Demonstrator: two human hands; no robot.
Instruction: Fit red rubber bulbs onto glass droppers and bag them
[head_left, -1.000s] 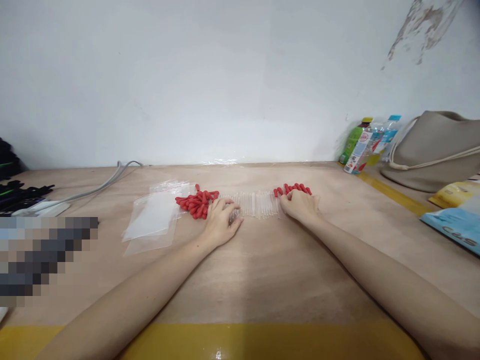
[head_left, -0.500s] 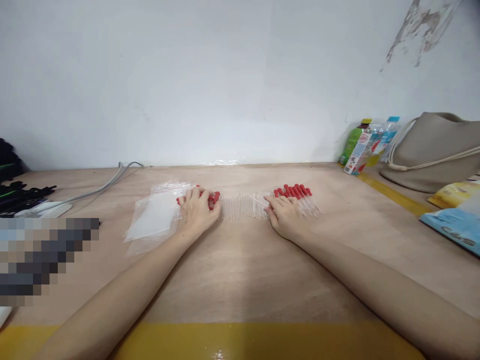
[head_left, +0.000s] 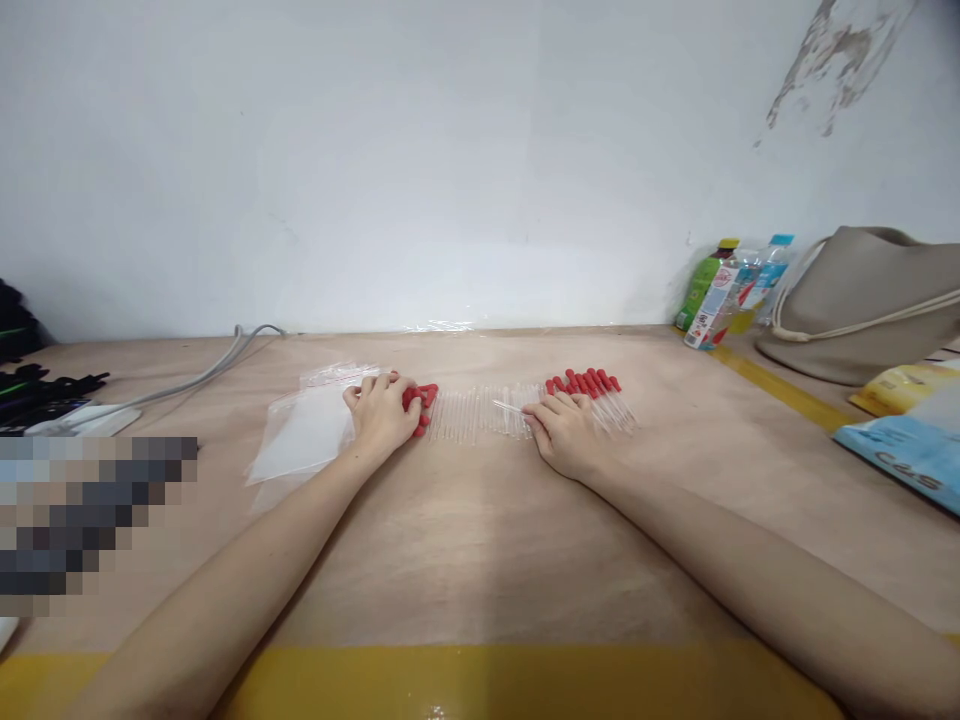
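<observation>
My left hand (head_left: 381,412) rests over a small pile of red rubber bulbs (head_left: 420,408), its fingers bent down and apart and its thumb beside the bulbs. The hand covers part of the pile. My right hand (head_left: 566,432) is closed, pinching a thin clear dropper tube (head_left: 510,406) that points left. Between my hands lies a row of similar clear tubes (head_left: 461,415), side by side. Just behind my right hand, several droppers with red bulbs (head_left: 589,382) fitted on their ends lie in a slanted row, partly hidden by it.
Clear plastic bags (head_left: 300,440) lie left of my left hand. A grey cable (head_left: 202,378) crosses the table at the back left. Drink bottles (head_left: 712,295) and a grey bag (head_left: 862,310) stand at the right, near a blue packet (head_left: 900,460). A white wall (head_left: 450,170) rises behind.
My left hand has shifted slightly left over the red bulbs, uncovering more of them. My right hand has moved a little left, still pinching the tube, which is now tilted less.
</observation>
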